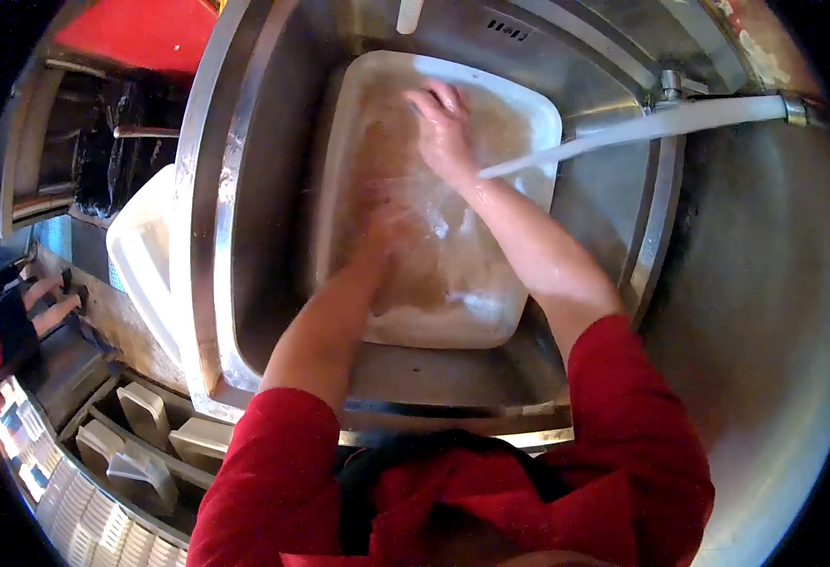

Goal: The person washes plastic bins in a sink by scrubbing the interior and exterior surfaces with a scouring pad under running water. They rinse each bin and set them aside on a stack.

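Note:
A white plastic tub (555, 113) full of brownish, rippling water (434, 255) sits inside a steel sink. My left hand (382, 213) is down in the water on the tub's left side; its fingers are blurred and hidden. Over the far part of the tub, my right hand (443, 132) is at the water, fingers somewhat bent and apart, with nothing visible in them. A white stream of water (623, 132) comes from a metal pipe end (795, 110) at the right and reaches my right wrist. Any things under the surface cannot be made out.
The steel sink (278, 170) surrounds the tub, with a drainboard (746, 283) at right. Another white container (141, 236) stands left of the sink. Lower left are pale containers in a rack (141, 416) and a white slatted crate (84, 520). Another person's arms (46, 302) show far left.

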A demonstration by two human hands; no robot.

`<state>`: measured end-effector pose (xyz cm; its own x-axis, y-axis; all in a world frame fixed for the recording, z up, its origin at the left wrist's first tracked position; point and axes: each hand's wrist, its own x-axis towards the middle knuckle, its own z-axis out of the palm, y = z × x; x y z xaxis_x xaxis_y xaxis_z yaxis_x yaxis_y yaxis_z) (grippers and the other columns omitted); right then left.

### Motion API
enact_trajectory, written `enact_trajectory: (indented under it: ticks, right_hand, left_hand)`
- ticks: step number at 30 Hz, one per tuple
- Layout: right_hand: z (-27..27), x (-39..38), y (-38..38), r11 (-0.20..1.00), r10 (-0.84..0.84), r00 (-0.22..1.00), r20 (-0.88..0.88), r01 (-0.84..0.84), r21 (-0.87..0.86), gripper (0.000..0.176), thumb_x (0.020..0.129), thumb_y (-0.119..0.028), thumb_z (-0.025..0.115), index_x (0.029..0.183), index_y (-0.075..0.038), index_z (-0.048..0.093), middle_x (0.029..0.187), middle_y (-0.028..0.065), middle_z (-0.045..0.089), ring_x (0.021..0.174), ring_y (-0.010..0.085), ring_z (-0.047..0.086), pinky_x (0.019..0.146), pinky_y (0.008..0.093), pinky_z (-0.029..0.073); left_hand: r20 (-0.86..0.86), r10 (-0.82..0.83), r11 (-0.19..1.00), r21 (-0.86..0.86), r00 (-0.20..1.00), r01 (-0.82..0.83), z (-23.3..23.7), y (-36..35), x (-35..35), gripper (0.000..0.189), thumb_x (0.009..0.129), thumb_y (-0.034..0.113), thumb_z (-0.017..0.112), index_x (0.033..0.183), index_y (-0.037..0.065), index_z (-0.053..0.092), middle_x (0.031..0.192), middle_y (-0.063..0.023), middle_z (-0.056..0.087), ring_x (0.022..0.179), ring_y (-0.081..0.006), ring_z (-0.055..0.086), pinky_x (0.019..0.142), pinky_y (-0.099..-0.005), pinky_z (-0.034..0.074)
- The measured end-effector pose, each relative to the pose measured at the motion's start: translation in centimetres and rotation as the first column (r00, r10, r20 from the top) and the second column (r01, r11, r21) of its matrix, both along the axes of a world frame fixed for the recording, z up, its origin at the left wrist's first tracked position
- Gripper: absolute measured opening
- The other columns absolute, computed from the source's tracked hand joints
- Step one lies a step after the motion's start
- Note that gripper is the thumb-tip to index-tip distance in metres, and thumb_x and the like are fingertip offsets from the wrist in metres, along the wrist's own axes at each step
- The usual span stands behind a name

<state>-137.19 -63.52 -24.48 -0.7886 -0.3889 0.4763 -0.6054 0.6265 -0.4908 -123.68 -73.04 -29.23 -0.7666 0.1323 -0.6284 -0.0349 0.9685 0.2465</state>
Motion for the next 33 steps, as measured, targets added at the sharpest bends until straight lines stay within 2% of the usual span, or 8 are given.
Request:
enact_trajectory:
  ticks: [2, 4, 14, 20, 27, 30, 32, 33]
  right_hand:
    - [0.7, -2.9, -2.2, 0.998, 0.062, 0.988, -0.144, -0.061, 0.010, 0.028, 0.070, -0.005, 0.054, 0.097, -0.012, 0.058, 0.110, 0.0063, 0.050, 0.102, 0.0285, 0.043, 0.085, 0.0381, 0.036]
    - [0.8, -4.1, -3.0, 0.926, 0.195, 0.936, -0.292, -0.077, 0.371, 0.036, 0.074, -0.005, 0.048, 0.106, -0.018, 0.055, 0.116, 0.0070, 0.045, 0.105, 0.0286, 0.042, 0.088, 0.0410, 0.033]
    - [1.4, -2.2, 6.1, 0.764, 0.085, 0.960, -0.266, 0.108, 0.636, 0.043, 0.076, -0.009, 0.045, 0.115, -0.026, 0.049, 0.125, 0.0069, 0.038, 0.115, 0.0300, 0.035, 0.091, 0.0495, 0.029]
    - [-3.1, 2.5, 12.9, 0.498, -0.118, 0.988, -0.097, 0.143, 0.855, 0.049, 0.075, -0.013, 0.048, 0.123, -0.016, 0.043, 0.137, 0.0107, 0.022, 0.126, 0.0328, 0.020, 0.099, 0.0509, 0.021]
    - [-11.2, 5.7, 11.4, 0.499, -0.643, 0.641, 0.419, -0.064, 0.864, 0.039, 0.086, -0.026, 0.036, 0.123, -0.013, 0.040, 0.121, 0.0164, 0.040, 0.105, 0.0292, 0.046, 0.092, 0.0400, 0.035]
    - [-10.7, 10.3, 10.0, 0.586, -0.616, 0.576, 0.537, -0.120, 0.801, 0.038, 0.086, -0.026, 0.037, 0.121, -0.013, 0.041, 0.119, 0.0165, 0.041, 0.103, 0.0291, 0.046, 0.091, 0.0400, 0.035]
    - [-10.3, 14.0, 7.9, 0.655, -0.562, 0.546, 0.622, -0.166, 0.737, 0.037, 0.086, -0.026, 0.037, 0.120, -0.012, 0.042, 0.118, 0.0165, 0.042, 0.102, 0.0290, 0.047, 0.090, 0.0401, 0.035]
    - [-10.1, 15.7, 6.4, 0.687, -0.527, 0.531, 0.664, -0.194, 0.700, 0.037, 0.086, -0.026, 0.037, 0.119, -0.012, 0.042, 0.118, 0.0166, 0.043, 0.102, 0.0289, 0.047, 0.090, 0.0401, 0.035]
  left_hand:
    - [0.026, 0.020, 1.000, -0.002, 0.999, -0.020, -0.4, 0.3, 1.6, 0.040, 0.081, 0.013, 0.043, 0.119, 0.003, 0.041, 0.123, -0.0171, 0.042, 0.116, -0.0318, 0.036, 0.096, -0.0407, 0.030]
    - [0.049, 0.041, 0.999, 0.001, 0.998, -0.041, -0.5, 0.5, 2.6, 0.039, 0.081, 0.013, 0.044, 0.118, 0.003, 0.042, 0.121, -0.0172, 0.042, 0.115, -0.0318, 0.037, 0.095, -0.0408, 0.031]
    - [0.081, 0.069, 0.996, 0.046, 0.994, -0.073, -1.4, 0.3, 2.0, 0.034, 0.079, 0.013, 0.045, 0.111, 0.003, 0.048, 0.116, -0.0176, 0.046, 0.109, -0.0320, 0.042, 0.090, -0.0411, 0.036]
    - [0.105, 0.067, 0.994, 0.074, 0.992, -0.075, -1.4, -0.2, 2.1, 0.031, 0.078, 0.013, 0.046, 0.107, 0.004, 0.051, 0.113, -0.0178, 0.048, 0.105, -0.0321, 0.045, 0.087, -0.0413, 0.039]
    - [0.155, 0.002, 0.999, 0.053, 0.988, -0.010, 0.6, -2.5, 3.4, 0.028, 0.077, 0.013, 0.047, 0.103, 0.004, 0.055, 0.109, -0.0180, 0.050, 0.101, -0.0322, 0.049, 0.083, -0.0415, 0.042]
    - [-0.107, -0.214, 0.976, 0.025, 0.971, 0.217, 1.9, -4.0, 2.8, 0.027, 0.077, 0.014, 0.048, 0.102, 0.005, 0.055, 0.107, -0.0187, 0.051, 0.096, -0.0327, 0.051, 0.081, -0.0417, 0.044]
    - [-0.580, -0.530, 0.836, -0.232, 0.619, 0.498, 2.2, -5.2, 2.0, 0.027, 0.079, 0.018, 0.049, 0.102, 0.006, 0.053, 0.102, -0.0205, 0.053, 0.087, -0.0340, 0.055, 0.077, -0.0422, 0.046]
    - [-0.585, -0.522, 0.840, -0.226, 0.621, 0.494, 3.9, -5.3, 1.7, 0.027, 0.079, 0.018, 0.049, 0.102, 0.006, 0.053, 0.102, -0.0205, 0.053, 0.087, -0.0340, 0.055, 0.077, -0.0422, 0.046]
